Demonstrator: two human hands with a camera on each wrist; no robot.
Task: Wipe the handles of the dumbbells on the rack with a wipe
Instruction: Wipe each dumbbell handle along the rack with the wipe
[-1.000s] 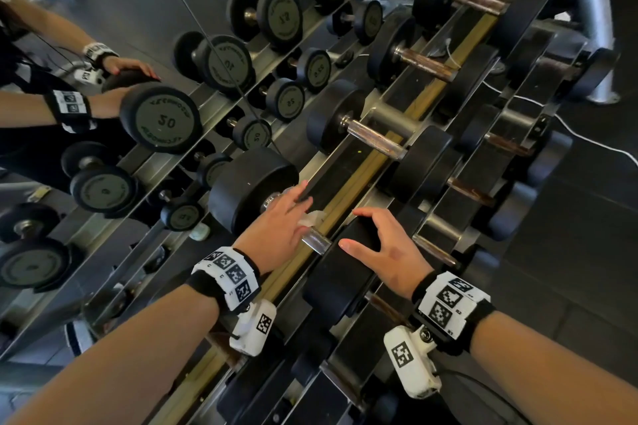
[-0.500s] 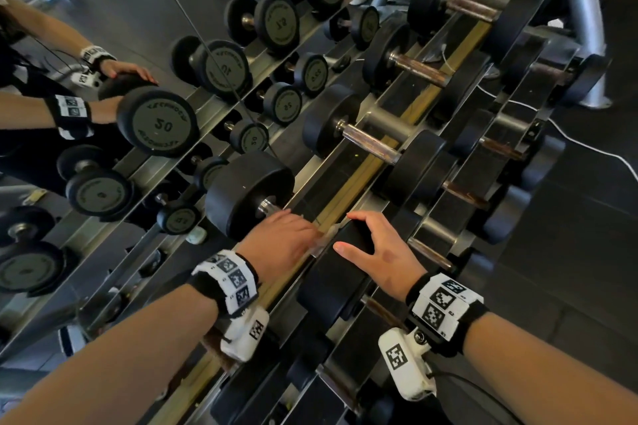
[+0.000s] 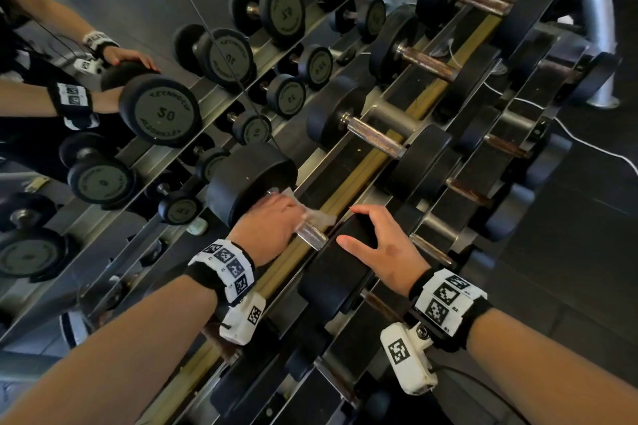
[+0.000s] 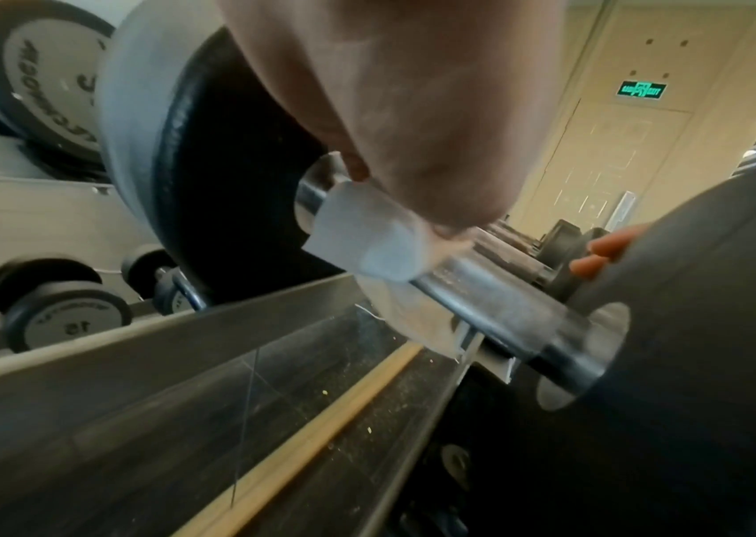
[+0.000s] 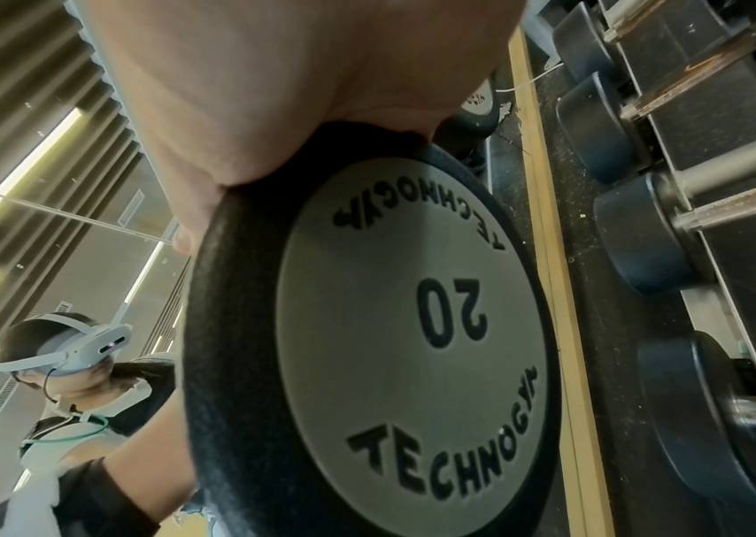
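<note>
Shiny metal handle (image 4: 495, 294), matt rubber heads (image 3: 252, 176)

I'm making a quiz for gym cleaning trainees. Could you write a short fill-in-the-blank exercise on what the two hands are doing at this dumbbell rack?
1. The left hand presses a white wipe around the dumbbell's shiny metal ____.
2. The right hand rests on that dumbbell's black round ____ nearest the person.
3. The grey end plate under the right hand shows the number ____.
4. The reflection of hands and dumbbells shows in the ____ behind the rack.

Missing words: handle; head; 20; mirror
</note>
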